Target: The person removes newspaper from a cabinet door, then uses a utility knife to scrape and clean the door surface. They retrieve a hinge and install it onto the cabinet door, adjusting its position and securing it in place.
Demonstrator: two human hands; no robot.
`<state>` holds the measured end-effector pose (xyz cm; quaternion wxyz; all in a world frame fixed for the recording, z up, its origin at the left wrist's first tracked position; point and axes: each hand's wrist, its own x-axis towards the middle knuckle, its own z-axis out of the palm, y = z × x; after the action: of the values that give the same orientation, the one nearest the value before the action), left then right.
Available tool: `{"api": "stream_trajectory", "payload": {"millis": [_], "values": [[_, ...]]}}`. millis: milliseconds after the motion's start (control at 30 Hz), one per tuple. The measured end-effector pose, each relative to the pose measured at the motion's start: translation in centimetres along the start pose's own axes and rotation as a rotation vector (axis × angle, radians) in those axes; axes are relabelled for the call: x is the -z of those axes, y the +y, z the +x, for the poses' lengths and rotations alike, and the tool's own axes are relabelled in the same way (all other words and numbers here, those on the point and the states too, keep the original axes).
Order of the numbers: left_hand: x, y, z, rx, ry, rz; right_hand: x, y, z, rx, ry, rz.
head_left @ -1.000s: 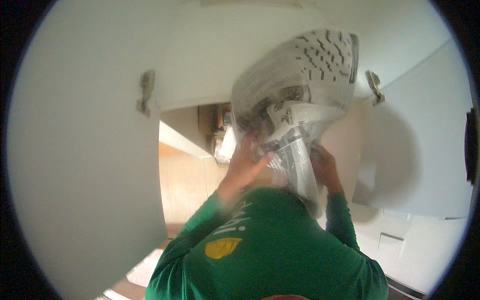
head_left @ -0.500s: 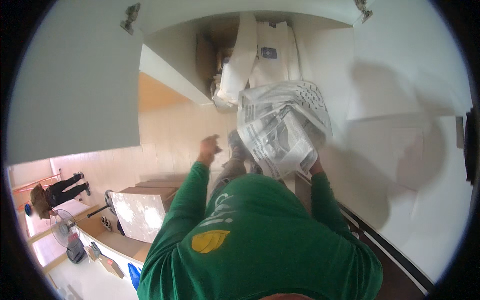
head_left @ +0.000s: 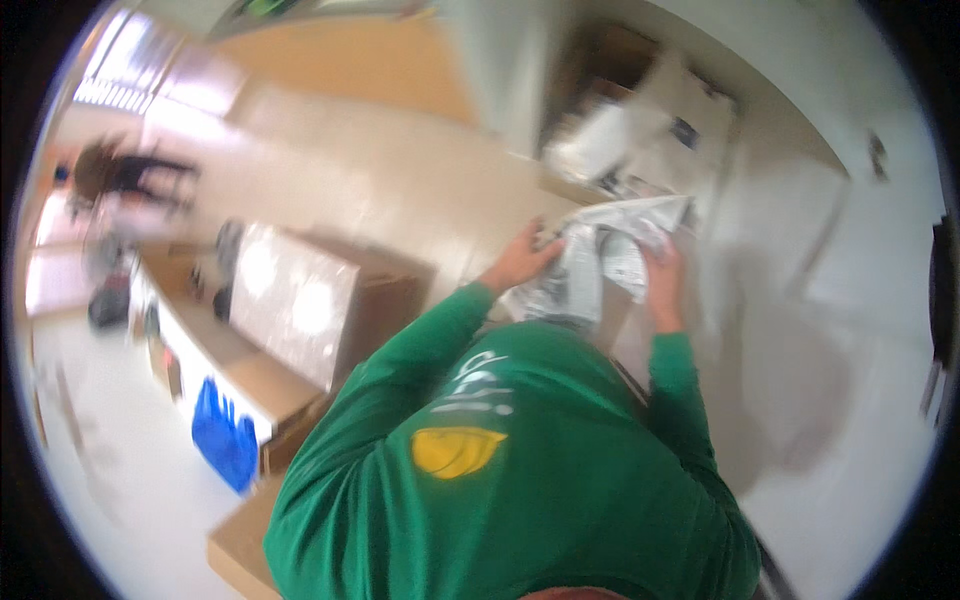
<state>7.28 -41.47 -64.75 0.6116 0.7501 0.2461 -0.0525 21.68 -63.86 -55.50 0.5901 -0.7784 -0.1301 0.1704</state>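
Far left, by my remote view: one co-worker [head_left: 110, 175], blurred. One blue bag [head_left: 225, 435] at the near left corner of one long open box [head_left: 225, 345]. One plastic-wrapped carton [head_left: 295, 285] along that box's right edge.

Left hand [head_left: 520, 259]: at the left edge of the printed plastic bag, fingers partly spread; I cannot tell whether they grip. Printed plastic bag [head_left: 580, 275]: count one, crumpled, between the two hands in front of the torso. I judge it light, soft, limp and a little slippery, unlikely to break but easy to tear; contents unseen. I would take a gathered fold at each side edge rather than one flat face. Right hand [head_left: 664, 285]: fingers closed on its right side.

Beyond it, at least one white package [head_left: 690, 110]; blur prevents an exact count.
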Motion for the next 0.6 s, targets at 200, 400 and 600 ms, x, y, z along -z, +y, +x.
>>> {"api": "stream_trajectory", "payload": {"millis": [200,400,600], "values": [[10.3,-2.8,-2.4,0.053,0.343,-0.339,-11.2,-7.0,2.4,0.275,-0.542,-0.437],[20.2,-9.8,-8.2,0.029,0.629,-0.476,-32.3,-14.6,0.2,0.484,-1.139,-0.474],[27.9,-14.9,-15.6,-0.316,0.885,-0.819,-47.6,-23.4,-4.4,0.299,-1.542,-0.195]]}}
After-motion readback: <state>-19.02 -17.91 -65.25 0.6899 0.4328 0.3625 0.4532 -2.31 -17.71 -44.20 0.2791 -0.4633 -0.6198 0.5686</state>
